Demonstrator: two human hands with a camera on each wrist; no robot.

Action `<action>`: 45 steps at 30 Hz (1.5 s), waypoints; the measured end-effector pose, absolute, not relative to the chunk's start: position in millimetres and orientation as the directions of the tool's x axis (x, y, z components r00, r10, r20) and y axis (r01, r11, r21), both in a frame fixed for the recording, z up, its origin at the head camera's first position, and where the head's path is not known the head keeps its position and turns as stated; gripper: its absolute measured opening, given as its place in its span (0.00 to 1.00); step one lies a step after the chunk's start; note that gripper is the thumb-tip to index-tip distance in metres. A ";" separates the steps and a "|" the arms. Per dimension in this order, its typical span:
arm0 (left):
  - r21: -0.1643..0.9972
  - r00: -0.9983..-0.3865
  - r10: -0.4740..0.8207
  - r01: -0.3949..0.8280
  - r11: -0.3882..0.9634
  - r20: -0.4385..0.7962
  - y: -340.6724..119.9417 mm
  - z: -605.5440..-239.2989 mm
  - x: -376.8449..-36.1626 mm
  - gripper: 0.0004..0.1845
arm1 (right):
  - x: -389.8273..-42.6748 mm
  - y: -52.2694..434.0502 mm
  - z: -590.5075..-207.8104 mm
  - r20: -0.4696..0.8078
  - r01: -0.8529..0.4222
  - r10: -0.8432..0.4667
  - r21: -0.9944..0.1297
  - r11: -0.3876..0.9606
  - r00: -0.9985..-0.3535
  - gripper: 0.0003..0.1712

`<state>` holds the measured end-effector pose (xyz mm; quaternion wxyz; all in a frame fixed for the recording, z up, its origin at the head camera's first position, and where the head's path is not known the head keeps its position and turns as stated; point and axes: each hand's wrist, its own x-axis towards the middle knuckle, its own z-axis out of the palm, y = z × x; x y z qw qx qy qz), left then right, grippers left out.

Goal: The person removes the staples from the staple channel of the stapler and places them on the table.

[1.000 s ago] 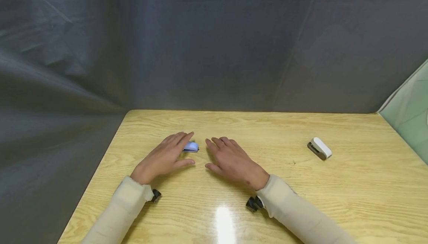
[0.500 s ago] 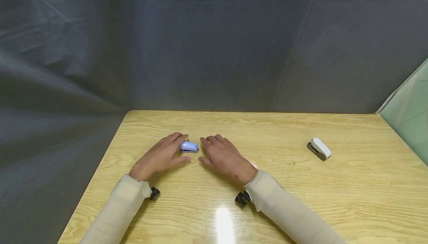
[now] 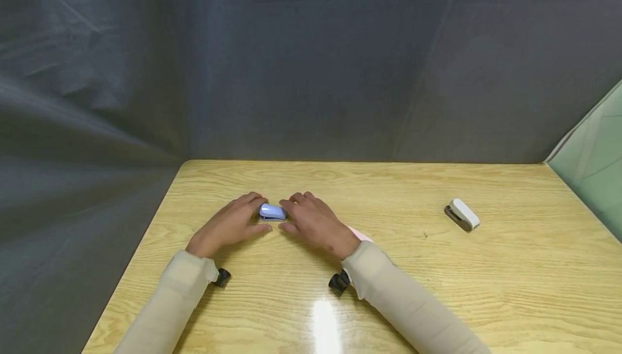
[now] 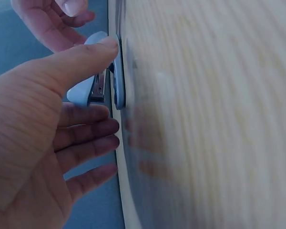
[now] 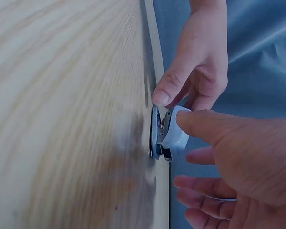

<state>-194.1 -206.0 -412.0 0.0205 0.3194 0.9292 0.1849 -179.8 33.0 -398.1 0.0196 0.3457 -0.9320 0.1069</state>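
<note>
Stapler (image 3: 272,212) flanked by both hands on table (image 3: 389,289).
L hand (image 3: 228,225) & R hand (image 3: 313,223) thumbs touch it, fingers relaxed, not clamped; could skid away if nudged unevenly.

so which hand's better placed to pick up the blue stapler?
Close call; probably left. The left hand has its thumb on the blue stapler, fingers beside it. The right hand only reaches its end.

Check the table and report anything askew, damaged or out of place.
Nothing stands out. The blue stapler sits flat on the table between the left hand and right hand, whose fingertips touch it. The white stapler lies intact, apart on the right. No spills or damage show.
</note>
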 end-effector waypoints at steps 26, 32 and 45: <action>0.435 -0.813 0.578 0.547 0.715 0.074 -205.9 -413.8 -205.8 0.09 | -192.7 3.6 -400.7 0.057 -0.537 -0.551 -0.323 0.779 -0.833 0.10; 0.448 -0.822 0.568 0.524 0.724 0.043 -204.8 -411.3 -206.0 0.08 | -193.7 0.5 -401.2 0.044 -0.540 -0.557 -0.321 0.778 -0.829 0.10; 0.450 -0.826 0.563 0.517 0.728 0.038 -203.8 -410.6 -206.8 0.06 | -194.8 -4.2 -402.3 0.043 -0.530 -0.552 -0.349 0.773 -0.833 0.07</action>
